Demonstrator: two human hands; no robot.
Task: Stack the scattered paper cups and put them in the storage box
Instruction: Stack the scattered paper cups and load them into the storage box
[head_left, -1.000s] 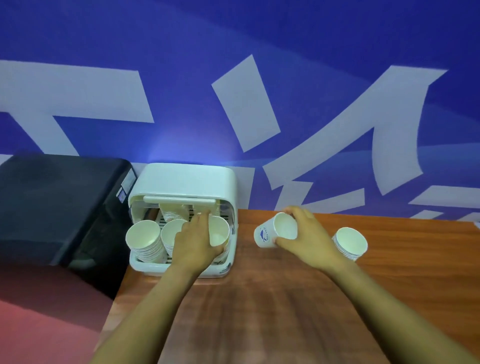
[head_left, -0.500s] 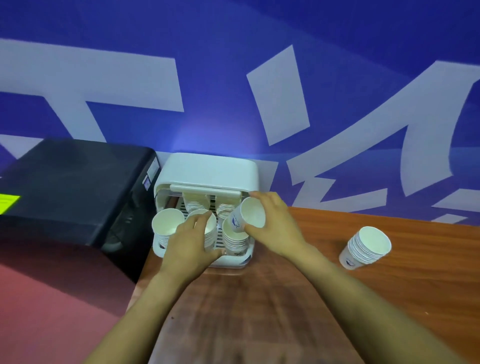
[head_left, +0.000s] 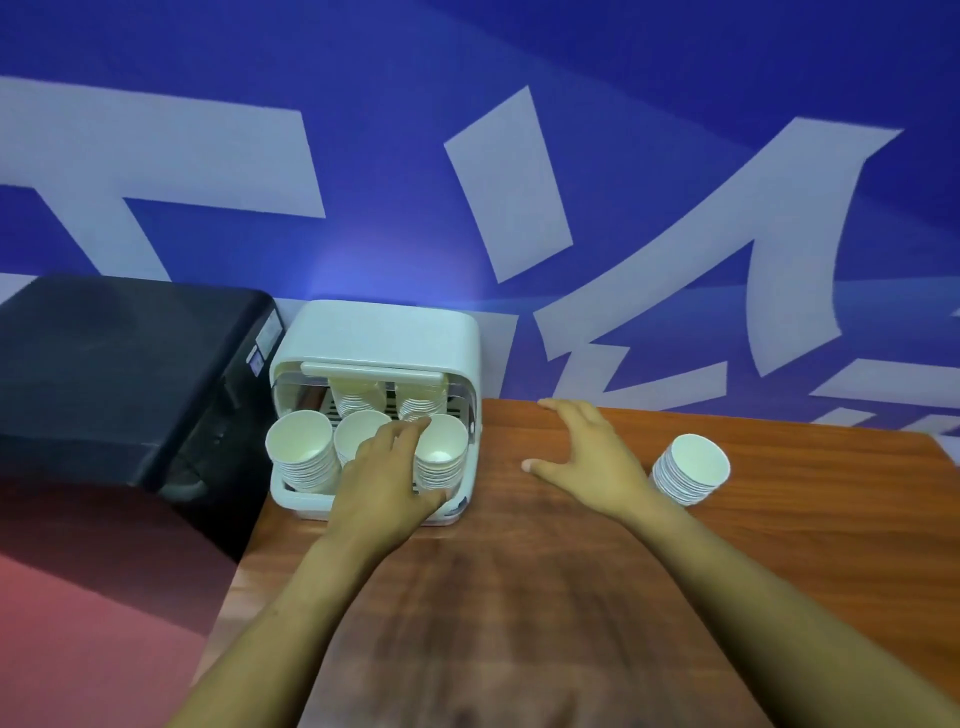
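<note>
Most of the job looks done. Your box (head_left: 384, 332) at the back left of the bench (head_left: 519, 597) already holds five stacks of cups: three across the front — the left stack (head_left: 304, 457), the middle stack (head_left: 358, 434) and the right stack (head_left: 440, 460) — and two more behind them under the raised lid, only partly visible.

Your left hand (head_left: 387, 480) is at the box front, fingers (head_left: 410, 428) reaching up between the middle and right stacks while the thumb lies across the lower side of the right stack; it looks like a steadying hold round that stack, though how firmly you grip it is not clear from here.

Your right hand (head_left: 587, 457) is over the bench beside the box, fingers spread and released, holding nothing.

What is left, as far as can be seen: one stack (head_left: 691, 470) sits on the bench just right of your right hand, well apart from the box. No loose single cups are in view. So the remaining work appears to be that last stack — pick it up and find it a place, either nested onto one of the stacks in the box or set in whatever room remains, which looks tight.
</note>
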